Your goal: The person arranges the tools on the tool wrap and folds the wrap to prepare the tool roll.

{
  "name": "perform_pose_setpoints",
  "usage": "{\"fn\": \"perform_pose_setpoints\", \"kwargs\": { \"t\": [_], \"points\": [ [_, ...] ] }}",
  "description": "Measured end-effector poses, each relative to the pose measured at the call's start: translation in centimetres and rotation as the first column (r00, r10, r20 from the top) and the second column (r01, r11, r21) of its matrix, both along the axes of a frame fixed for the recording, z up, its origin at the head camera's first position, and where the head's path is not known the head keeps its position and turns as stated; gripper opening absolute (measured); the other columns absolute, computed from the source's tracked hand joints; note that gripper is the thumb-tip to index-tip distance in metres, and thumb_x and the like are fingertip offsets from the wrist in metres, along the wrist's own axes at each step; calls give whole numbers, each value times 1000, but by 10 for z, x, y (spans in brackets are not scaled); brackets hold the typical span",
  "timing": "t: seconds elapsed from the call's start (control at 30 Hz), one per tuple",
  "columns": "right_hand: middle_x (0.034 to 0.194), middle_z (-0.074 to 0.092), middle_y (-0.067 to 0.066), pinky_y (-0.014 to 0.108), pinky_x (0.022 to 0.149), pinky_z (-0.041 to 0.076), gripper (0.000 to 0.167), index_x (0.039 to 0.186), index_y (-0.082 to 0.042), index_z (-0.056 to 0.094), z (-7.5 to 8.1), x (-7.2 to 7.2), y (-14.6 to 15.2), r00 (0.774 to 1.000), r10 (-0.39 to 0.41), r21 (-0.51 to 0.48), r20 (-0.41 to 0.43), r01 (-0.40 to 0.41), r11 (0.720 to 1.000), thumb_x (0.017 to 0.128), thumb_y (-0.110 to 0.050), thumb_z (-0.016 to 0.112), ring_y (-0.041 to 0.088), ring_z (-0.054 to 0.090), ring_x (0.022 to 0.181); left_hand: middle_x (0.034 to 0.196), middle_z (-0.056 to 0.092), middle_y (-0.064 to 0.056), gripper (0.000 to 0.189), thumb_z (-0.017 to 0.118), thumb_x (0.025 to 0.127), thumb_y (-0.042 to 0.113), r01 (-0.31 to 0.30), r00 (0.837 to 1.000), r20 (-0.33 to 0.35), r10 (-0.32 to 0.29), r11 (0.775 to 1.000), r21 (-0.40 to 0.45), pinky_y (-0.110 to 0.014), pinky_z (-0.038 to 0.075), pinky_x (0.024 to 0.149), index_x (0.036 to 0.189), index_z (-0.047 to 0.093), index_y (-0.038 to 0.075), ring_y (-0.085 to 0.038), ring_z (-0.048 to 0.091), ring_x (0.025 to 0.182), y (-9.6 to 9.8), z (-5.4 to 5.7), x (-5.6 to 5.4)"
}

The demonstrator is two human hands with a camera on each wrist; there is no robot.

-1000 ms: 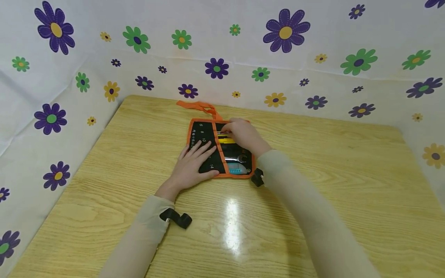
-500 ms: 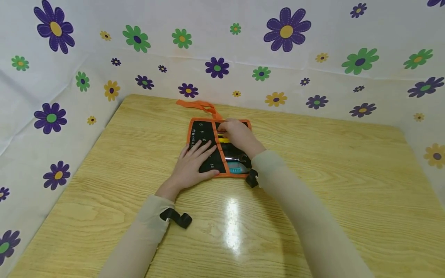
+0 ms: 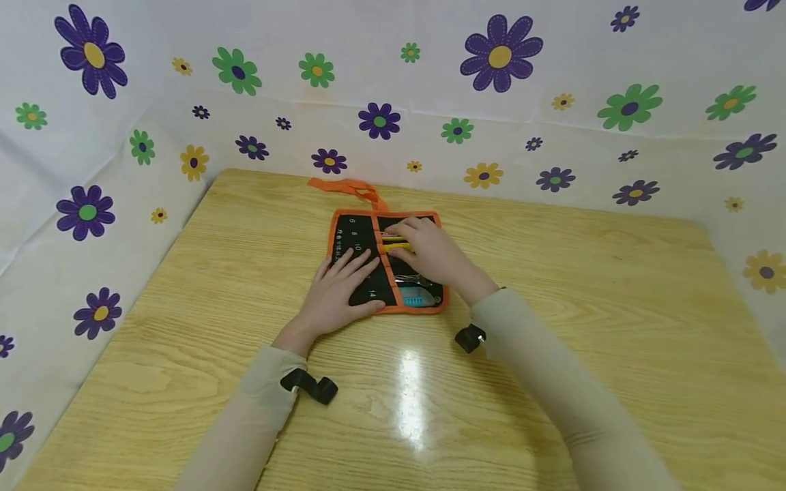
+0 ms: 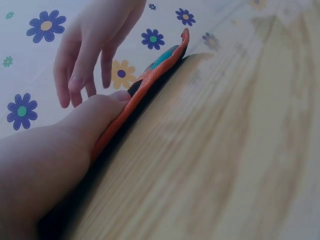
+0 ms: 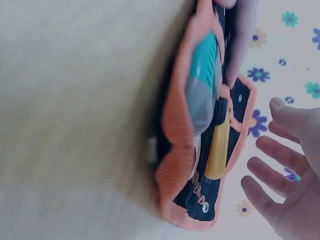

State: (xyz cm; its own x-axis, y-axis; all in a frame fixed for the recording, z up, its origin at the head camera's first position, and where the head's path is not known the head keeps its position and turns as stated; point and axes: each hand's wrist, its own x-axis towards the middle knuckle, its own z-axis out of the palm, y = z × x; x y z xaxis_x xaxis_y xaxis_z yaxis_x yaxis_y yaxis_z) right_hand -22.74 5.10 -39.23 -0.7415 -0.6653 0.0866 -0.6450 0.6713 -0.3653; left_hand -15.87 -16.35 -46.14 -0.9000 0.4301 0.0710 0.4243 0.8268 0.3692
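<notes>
A black tool pouch (image 3: 362, 226) with orange edging lies unrolled on the table, its pockets marked with numbers. My left hand (image 3: 334, 294) rests flat on its numbered side, fingers spread. Over the tool side hovers my right hand (image 3: 437, 251). The right wrist view shows its fingers apart and relaxed, holding nothing. Below that hand, a yellow-handled tool (image 5: 218, 150) with a black collar sits in a pocket. A shiny wrench (image 3: 413, 279) and a teal, ribbed cutter-like tool (image 3: 417, 296) occupy the pockets nearer me. Part of the tools is hidden behind the right hand.
Orange tie straps (image 3: 346, 185) trail from the pouch's far edge onto the wooden table (image 3: 552, 273). A white cloth (image 3: 276, 41) printed with flowers hangs behind the table and along its left side. Black camera mounts sit on both wrists.
My right hand first slid slightly left over the upper pockets, then drew back to the right and toward me, its fingers spreading. The left hand stays in place on the pouch.
</notes>
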Motion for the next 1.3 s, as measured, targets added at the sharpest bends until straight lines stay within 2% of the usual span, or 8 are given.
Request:
{"fn": "perform_pose_setpoints", "kwargs": {
  "t": [0.13, 0.23, 0.53, 0.8, 1.1, 1.2, 1.3],
  "points": [
    [133, 52, 14, 48, 106, 33, 46, 136, -7, 53, -3, 17, 9, 998, 60, 7, -15, -59, 998, 96, -30, 59, 32, 47, 122, 158, 18, 3, 83, 45, 86, 72, -2, 1000, 4, 2, 1000, 2, -53, 0, 113, 153, 26, 26, -24, 7, 145, 0, 0, 0],
    [133, 52, 15, 48, 104, 36, 48, 135, -6, 53, -5, 27, 14, 996, 89, 27, -3, -89, 996, 95, -32, 59, 33, 48, 121, 158, 18, 3, 84, 44, 86, 72, -5, 1000, 2, 5, 1000, -7, -53, 0, 113, 153, 25, 26, -24, 7, 145, 0, 0, 0],
    [129, 54, 12, 45, 96, 43, 58, 133, -8, 56, -13, 46, 30, 992, 121, 83, 36, -123, 989, 86, -41, 69, 30, 51, 113, 158, 16, 4, 84, 43, 86, 73, -9, 1000, 13, 9, 1000, -7, -51, -2, 114, 153, 23, 28, -24, 6, 145, 0, -2, 1],
    [115, 56, 10, 33, 82, 48, 54, 123, -6, 63, -19, 53, 35, 987, 156, 86, 29, -158, 984, 81, -37, 74, 22, 51, 96, 158, 16, 4, 84, 43, 86, 73, -13, 1000, 14, 13, 1000, -3, -51, -2, 114, 153, 23, 28, -24, 6, 145, -1, -2, 1],
    [113, 58, 12, 32, 81, 49, 48, 120, -4, 63, -19, 57, 33, 989, 144, 113, 20, -146, 983, 83, -32, 75, 22, 52, 96, 158, 16, 6, 84, 43, 85, 74, -20, 1000, 18, 20, 1000, -2, -50, -3, 114, 153, 23, 29, -22, 5, 145, 0, -3, 0],
    [110, 59, 11, 32, 81, 50, 41, 118, -3, 65, -18, 58, 32, 988, 154, 140, -24, -149, 979, 86, -29, 73, 23, 54, 95, 158, 18, 6, 83, 44, 85, 74, -29, 999, 28, 29, 999, 16, -49, -3, 114, 152, 26, 29, -22, 5, 145, 0, -2, -1],
    [104, 61, 10, 32, 78, 50, 33, 113, -2, 67, -17, 59, 31, 975, 191, 173, -117, -170, 970, 89, -25, 69, 22, 55, 90, 156, 24, 7, 80, 46, 85, 72, -50, 998, 36, 48, 997, 57, -49, -1, 114, 151, 32, 29, -21, 9, 145, 1, 0, -1]
  ]
}}
